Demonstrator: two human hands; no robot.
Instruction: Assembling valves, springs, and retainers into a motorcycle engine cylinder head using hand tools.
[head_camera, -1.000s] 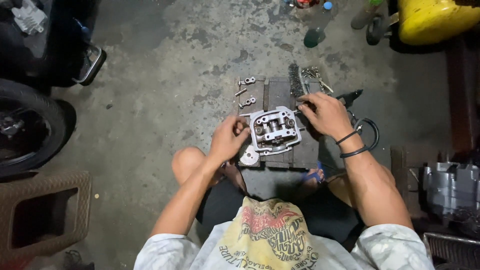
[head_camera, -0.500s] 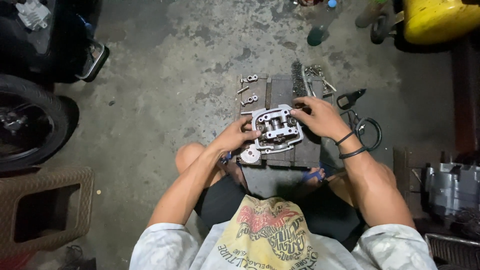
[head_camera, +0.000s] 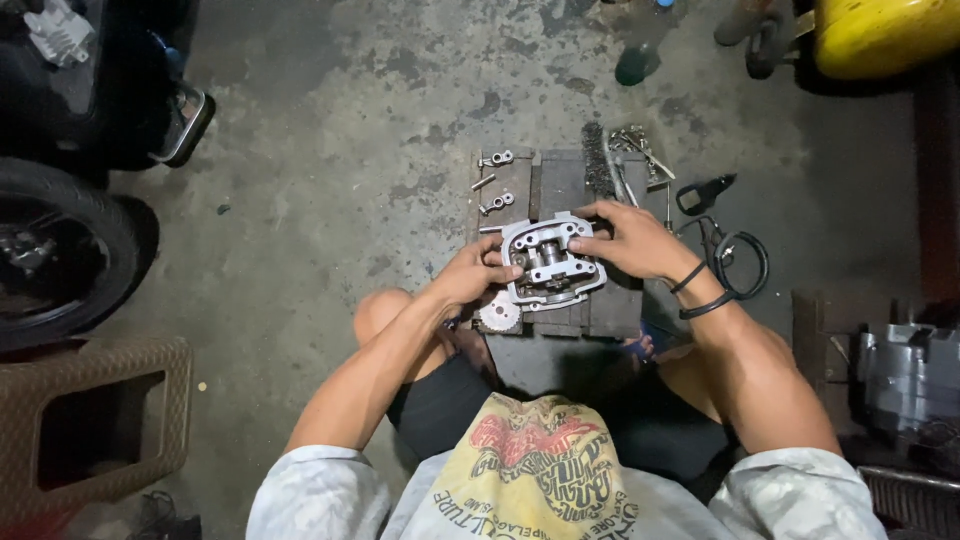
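Note:
A grey metal cylinder head (head_camera: 550, 263) rests on a dark wooden board (head_camera: 610, 310) on the floor in front of me. My left hand (head_camera: 472, 273) grips its left edge, fingers curled onto the casting. My right hand (head_camera: 632, 240) holds its upper right corner, two black bands on that wrist. A small toothed sprocket (head_camera: 499, 316) lies just under my left hand. Rocker arms and pins (head_camera: 494, 183) lie on the board's far left side.
A timing chain (head_camera: 597, 170) and loose metal parts (head_camera: 640, 150) lie at the board's far edge, black cable (head_camera: 745, 262) to the right. A motorcycle wheel (head_camera: 60, 250) is at left, a brown plastic stool (head_camera: 90, 420) lower left, an engine block (head_camera: 910, 375) right, a yellow container (head_camera: 885, 35) top right.
Both hands have shifted a little on the cylinder head, and it has turned slightly on the board. The view moved a bit closer and lower.

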